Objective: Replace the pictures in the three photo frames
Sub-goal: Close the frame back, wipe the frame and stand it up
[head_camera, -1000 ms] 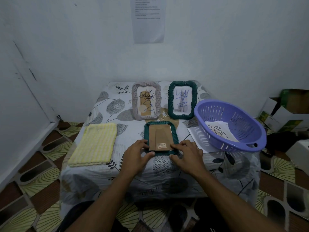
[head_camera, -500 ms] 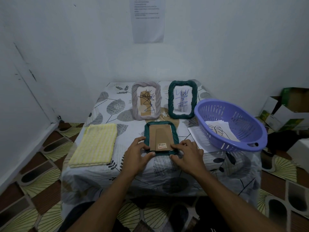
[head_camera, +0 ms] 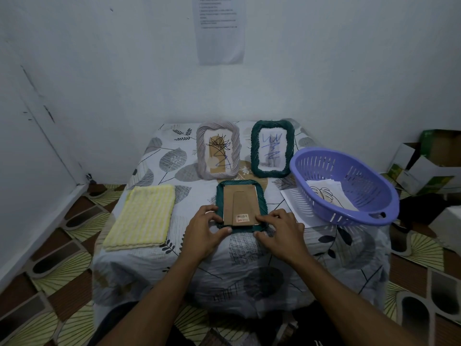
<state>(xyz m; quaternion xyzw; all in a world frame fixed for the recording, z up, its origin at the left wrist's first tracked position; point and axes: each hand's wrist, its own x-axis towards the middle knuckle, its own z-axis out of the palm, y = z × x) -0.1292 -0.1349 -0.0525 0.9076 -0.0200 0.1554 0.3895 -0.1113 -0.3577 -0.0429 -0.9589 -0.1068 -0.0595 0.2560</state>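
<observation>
White walls close off a small corner, and a low table (head_camera: 174, 156) draped in a leaf-print cloth fills the middle of it. At the near edge the left hand (head_camera: 203, 232) pinches the near-left corner of a dark green frame (head_camera: 241, 205) lying face down, thumb under the rim and fingers on top; the right hand (head_camera: 280, 233) holds the near-right corner the same way, its fingertips resting on the brown cardboard backing (head_camera: 240, 204); neither hand is spread wide, both are curled onto the frame. That backing looks partly lifted or loose on its right side, though I cannot tell whether any clip holds it; a hard pull from one corner could bend the cardboard or tear its stand; if there is glass beneath, it could slide out towards the near edge of the table and drop to the tiled floor.

Farther off, two frames stand upright, a grey frame (head_camera: 217, 150) on the left and a green upright frame (head_camera: 272, 149) just to its right; both hold scribbled pictures, and a jolt to the cloth could tip them. On the right a purple basket (head_camera: 349, 171) holds loose sheets of paper (head_camera: 326, 193), likely the new pictures; it overhangs the table's right side and could be knocked off by an elbow. A yellow towel (head_camera: 143, 217) lies on the left, well apart.
</observation>
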